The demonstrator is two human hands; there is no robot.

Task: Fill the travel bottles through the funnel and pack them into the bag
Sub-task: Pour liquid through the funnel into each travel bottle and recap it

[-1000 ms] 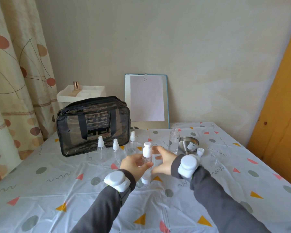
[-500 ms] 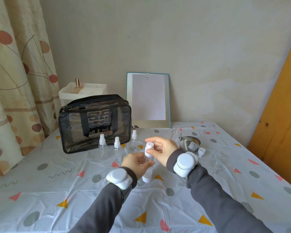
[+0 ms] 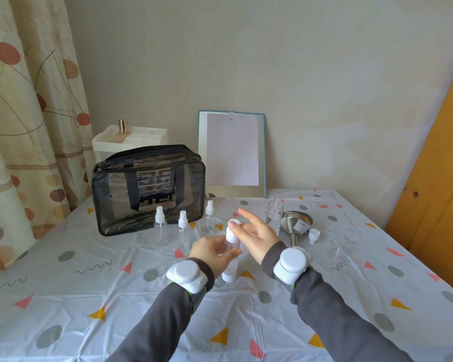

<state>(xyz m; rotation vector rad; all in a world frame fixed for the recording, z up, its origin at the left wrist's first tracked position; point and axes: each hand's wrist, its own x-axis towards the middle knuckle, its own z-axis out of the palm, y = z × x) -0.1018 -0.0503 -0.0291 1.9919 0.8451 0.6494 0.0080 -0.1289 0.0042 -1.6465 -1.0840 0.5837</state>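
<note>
My left hand is closed around a small clear travel bottle with a white cap, upright above the table's middle. My right hand is just right of the cap, fingers spread and straight, the thumb at the cap's side. A white tube bottle lies on the cloth under my hands. Three clear spray bottles stand before the black see-through bag, whose zip looks shut. A steel funnel lies on its side at the right, beside an uncapped clear bottle.
A loose white cap and a clear cup-like lid lie right of the funnel. A blue-framed board leans on the wall behind. A white organiser stands behind the bag. A curtain hangs at the left, a wooden panel at the right.
My right hand was pinching the white cap half a second ago; its fingers have spread open beside it. My left hand still holds the bottle in about the same place.
</note>
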